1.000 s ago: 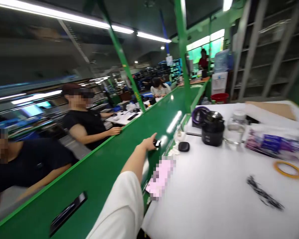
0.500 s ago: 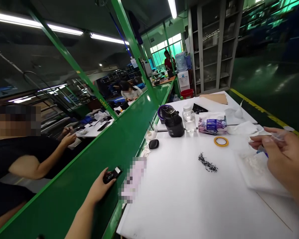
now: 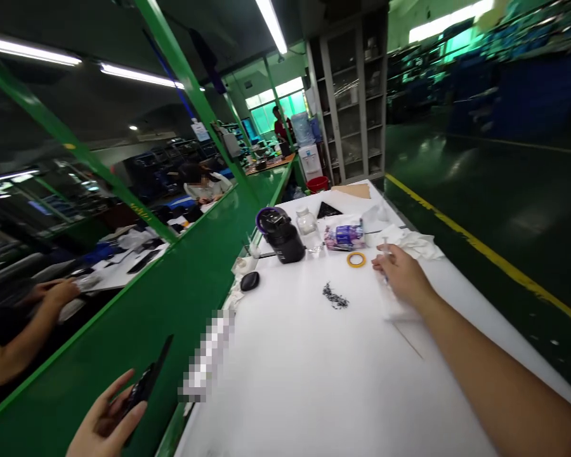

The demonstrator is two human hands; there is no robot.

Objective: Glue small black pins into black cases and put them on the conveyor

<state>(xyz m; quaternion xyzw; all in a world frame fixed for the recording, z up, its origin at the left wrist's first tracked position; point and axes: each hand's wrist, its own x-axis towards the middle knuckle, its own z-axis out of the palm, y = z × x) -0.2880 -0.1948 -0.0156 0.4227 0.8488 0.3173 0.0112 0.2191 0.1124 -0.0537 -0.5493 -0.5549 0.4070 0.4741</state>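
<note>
Left hand [image 3: 105, 422] curls around small black flat rigid device [image 3: 140, 388] beside green conveyor belt [image 3: 137, 330]: light, smooth, likely slippery; hold by long edges. Right hand [image 3: 402, 274] pinches thin clear item, unclear, near yellow tape ring [image 3: 356, 259].

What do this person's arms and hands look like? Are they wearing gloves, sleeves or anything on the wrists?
Both hands are bare, with no gloves. The right hand leads into a forearm that is uncovered as far as the picture's edge, with no watch, band or ring to be seen. The left hand shows only fingers and part of the palm at the bottom edge; its wrist and arm are out of view, so any sleeve there cannot be told.
</note>
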